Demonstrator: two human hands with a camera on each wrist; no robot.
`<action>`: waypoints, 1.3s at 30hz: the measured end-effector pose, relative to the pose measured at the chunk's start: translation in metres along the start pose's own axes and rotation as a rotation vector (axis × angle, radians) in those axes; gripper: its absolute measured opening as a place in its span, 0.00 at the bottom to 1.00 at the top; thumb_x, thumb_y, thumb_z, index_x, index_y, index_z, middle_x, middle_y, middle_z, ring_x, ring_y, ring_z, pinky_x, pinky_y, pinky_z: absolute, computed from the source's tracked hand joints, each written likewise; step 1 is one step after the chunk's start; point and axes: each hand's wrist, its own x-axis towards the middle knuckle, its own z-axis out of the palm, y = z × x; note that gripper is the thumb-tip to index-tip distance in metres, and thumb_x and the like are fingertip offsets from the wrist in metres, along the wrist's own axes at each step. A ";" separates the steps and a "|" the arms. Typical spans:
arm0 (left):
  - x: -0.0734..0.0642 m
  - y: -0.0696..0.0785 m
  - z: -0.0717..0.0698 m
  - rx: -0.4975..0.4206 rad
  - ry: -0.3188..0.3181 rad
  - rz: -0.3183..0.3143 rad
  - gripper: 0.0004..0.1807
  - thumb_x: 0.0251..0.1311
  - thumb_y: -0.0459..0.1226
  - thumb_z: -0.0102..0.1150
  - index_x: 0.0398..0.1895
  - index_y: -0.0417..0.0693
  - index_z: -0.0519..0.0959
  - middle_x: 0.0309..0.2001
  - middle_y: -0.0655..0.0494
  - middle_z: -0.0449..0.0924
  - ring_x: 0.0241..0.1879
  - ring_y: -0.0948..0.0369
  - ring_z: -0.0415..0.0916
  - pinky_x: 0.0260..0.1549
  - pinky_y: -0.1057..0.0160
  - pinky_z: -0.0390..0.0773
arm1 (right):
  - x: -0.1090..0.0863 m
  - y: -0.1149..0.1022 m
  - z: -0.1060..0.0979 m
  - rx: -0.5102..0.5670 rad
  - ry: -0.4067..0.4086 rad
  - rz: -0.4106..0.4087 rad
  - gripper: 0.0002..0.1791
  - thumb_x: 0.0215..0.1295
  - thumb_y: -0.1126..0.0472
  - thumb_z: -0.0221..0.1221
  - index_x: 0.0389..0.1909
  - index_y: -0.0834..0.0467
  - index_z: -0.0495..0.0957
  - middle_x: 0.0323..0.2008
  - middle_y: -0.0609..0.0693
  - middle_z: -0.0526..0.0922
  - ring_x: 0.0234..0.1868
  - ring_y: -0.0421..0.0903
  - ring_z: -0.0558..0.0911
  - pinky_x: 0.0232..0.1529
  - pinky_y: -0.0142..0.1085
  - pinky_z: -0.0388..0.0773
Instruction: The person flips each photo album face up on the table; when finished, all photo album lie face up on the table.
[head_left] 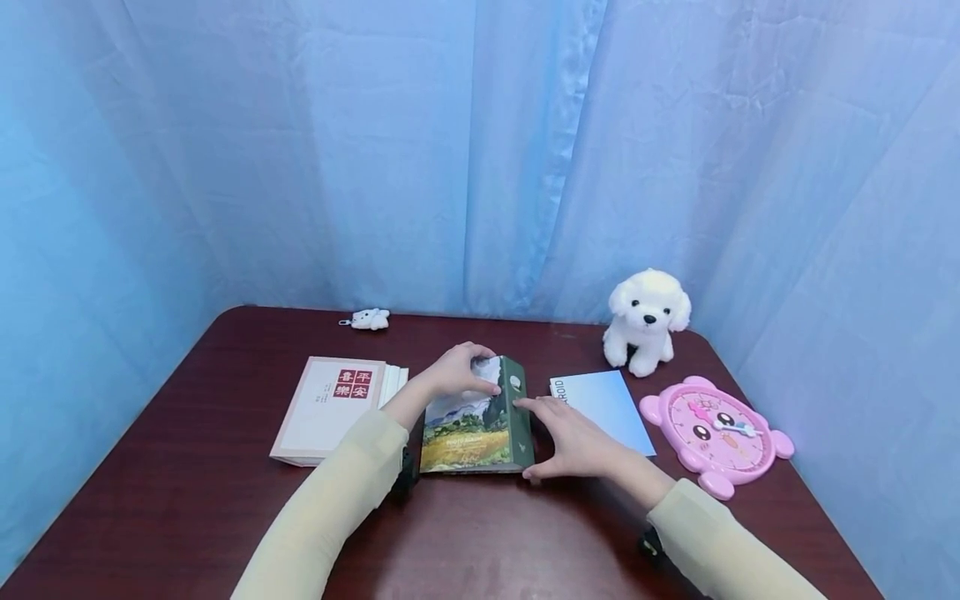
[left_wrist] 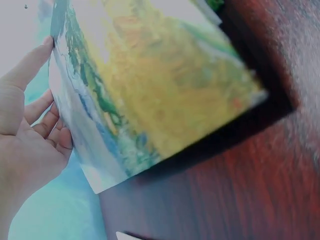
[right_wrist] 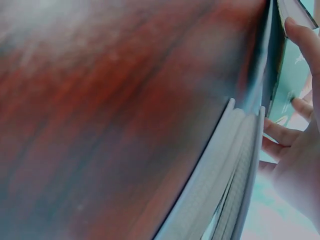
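Note:
A thick photo album [head_left: 467,429] with a landscape painting on its cover and a green spine [head_left: 517,417] stands at the middle of the table, its cover sloping toward me. My left hand [head_left: 461,371] grips its far edge, thumb and fingers at the border in the left wrist view. At the spine side, my right hand [head_left: 573,437] holds the album with the thumb at the near lower corner and fingertips on the green spine. Just beyond that hand lies a blue-and-white book [head_left: 611,408], partly hidden by it; its pages [right_wrist: 220,190] show in the right wrist view.
Left of the album lies a white book [head_left: 330,408] with red square characters. A small white plush keychain [head_left: 370,319] is at the back edge. At the right are a white plush dog [head_left: 647,321] and a pink clock [head_left: 720,433]. Blue curtains [head_left: 375,150] surround the dark red table [head_left: 480,542].

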 end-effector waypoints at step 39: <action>-0.031 0.040 -0.065 -0.237 0.113 0.001 0.27 0.52 0.36 0.69 0.57 0.47 0.72 0.55 0.49 0.73 0.57 0.54 0.71 0.52 0.55 0.74 | 0.011 -0.034 -0.037 0.361 0.252 -0.189 0.46 0.46 0.47 0.72 0.66 0.51 0.62 0.70 0.50 0.57 0.63 0.47 0.68 0.53 0.42 0.76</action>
